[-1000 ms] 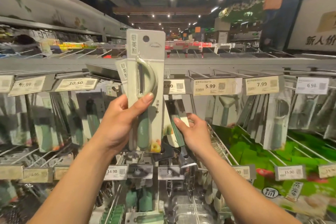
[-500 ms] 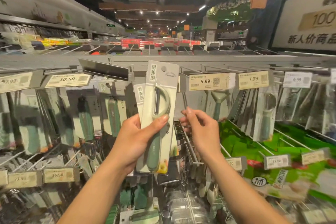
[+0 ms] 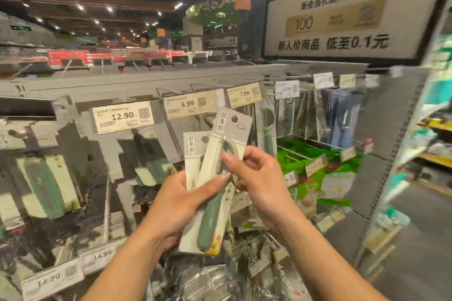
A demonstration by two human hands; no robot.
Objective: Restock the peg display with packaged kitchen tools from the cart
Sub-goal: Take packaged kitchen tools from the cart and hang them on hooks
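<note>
Below the 5.99 price tag (image 3: pixel 189 105), my left hand (image 3: pixel 181 205) grips the front peeler pack (image 3: pixel 214 210) and the rear peeler pack (image 3: pixel 193 154) fanned together, the front one tilting toward the tag's right end, while my right hand (image 3: pixel 259 178) pinches its upper half.

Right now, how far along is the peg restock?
Partly stocked: blurred green-handled packs already hang at lower left, below the 12.90 tag. In hand: the left hand grips two peeler packs, and the right hand pinches the front pack. Left: neither is on a peg yet; both hang holes are free. The cart is out of view, so remaining stock is unknown.
</note>
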